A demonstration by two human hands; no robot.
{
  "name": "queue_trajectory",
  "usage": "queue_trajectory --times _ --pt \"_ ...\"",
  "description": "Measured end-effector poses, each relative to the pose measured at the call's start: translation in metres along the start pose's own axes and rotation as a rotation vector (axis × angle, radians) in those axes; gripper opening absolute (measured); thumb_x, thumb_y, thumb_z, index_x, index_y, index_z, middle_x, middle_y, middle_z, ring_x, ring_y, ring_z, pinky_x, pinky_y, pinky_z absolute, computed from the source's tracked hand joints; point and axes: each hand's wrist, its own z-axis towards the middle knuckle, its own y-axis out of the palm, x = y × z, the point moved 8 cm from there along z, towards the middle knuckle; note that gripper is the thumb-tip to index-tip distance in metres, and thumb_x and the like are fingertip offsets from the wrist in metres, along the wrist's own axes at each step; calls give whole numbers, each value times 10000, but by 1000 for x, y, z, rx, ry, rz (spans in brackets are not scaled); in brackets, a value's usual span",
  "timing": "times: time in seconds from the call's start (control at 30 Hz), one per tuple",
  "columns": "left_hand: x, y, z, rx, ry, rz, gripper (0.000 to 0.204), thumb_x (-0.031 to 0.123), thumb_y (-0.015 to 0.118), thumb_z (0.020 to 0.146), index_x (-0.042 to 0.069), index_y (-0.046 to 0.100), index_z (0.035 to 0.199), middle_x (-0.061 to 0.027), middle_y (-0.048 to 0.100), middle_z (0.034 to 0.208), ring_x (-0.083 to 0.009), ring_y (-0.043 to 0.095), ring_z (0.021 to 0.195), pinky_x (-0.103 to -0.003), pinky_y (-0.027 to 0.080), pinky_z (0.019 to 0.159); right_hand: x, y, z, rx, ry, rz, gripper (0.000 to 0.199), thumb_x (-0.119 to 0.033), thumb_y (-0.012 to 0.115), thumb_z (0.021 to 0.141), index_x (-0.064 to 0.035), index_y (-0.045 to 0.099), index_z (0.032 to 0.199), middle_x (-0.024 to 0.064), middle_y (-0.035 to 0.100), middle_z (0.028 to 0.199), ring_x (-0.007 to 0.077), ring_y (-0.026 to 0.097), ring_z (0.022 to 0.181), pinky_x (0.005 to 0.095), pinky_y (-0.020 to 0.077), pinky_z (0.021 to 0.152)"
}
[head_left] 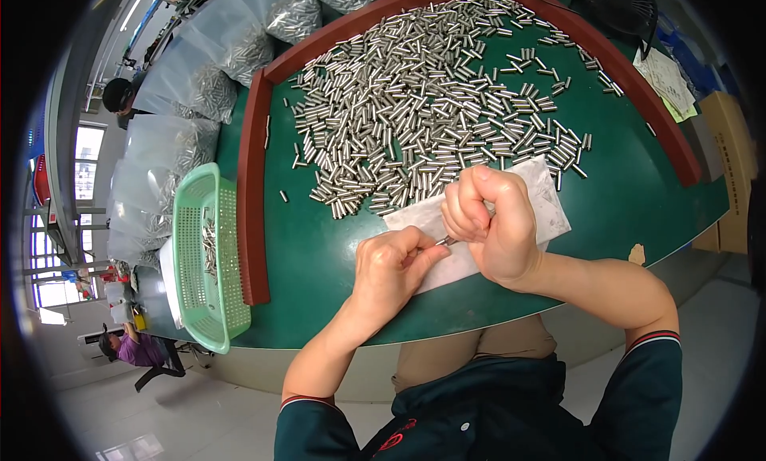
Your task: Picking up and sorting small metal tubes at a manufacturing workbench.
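A small shiny metal pin (447,241) is pinched between the thumb and fingers of my left hand (387,269), pointing toward my right hand. My right hand (503,226) is a closed fist directly beside the pin's far end; whatever it grips is hidden by the fingers. Both hands are over a white cloth (549,196) with grey smudges, spread on the green table (319,262). Just beyond the cloth lies a big heap of loose metal pins (423,102), short, silvery and cylindrical.
A dark red wooden frame (254,198) borders the heap. Left of it stands a green plastic basket (227,301) with some pins inside. Clear bags of metal parts (203,86) line the far left. At right are papers (666,78) and a cardboard box (734,166); a black fan (618,6) stands behind.
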Motion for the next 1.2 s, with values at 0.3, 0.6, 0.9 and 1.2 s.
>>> queue_trajectory --times 0.3,0.6,0.9,1.2 --pt "1 -1 2 -15 0 -25 168 102 718 661 24 574 627 -99 533 508 -209 518 424 -292 394 405 -3 5 -7 -18 -68 -113 365 -206 337 859 -87 300 516 2 285 454 92 222 430 249 207 429" --pt "4 -1 1 -16 36 10 140 91 698 683 20 577 677 -108 557 553 -233 540 468 -312 426 444 -2 5 -7 -34 -75 -205 330 -161 361 833 -44 310 529 15 342 504 87 284 477 252 250 445" --pt "-39 -2 -4 -153 -458 -1490 243 301 468 900 64 477 845 4 386 643 -29 267 500 -164 228 439 2 9 -3 -72 -15 -74 372 -178 337 862 -77 282 508 4 302 468 82 246 439 238 207 429" --pt "-45 -2 -5 -167 -503 -1567 221 265 467 908 53 508 855 -22 485 682 -30 292 500 -166 252 456 3 11 0 -63 23 -19 370 -180 348 862 -82 297 509 -1 287 444 80 209 416 241 193 412"
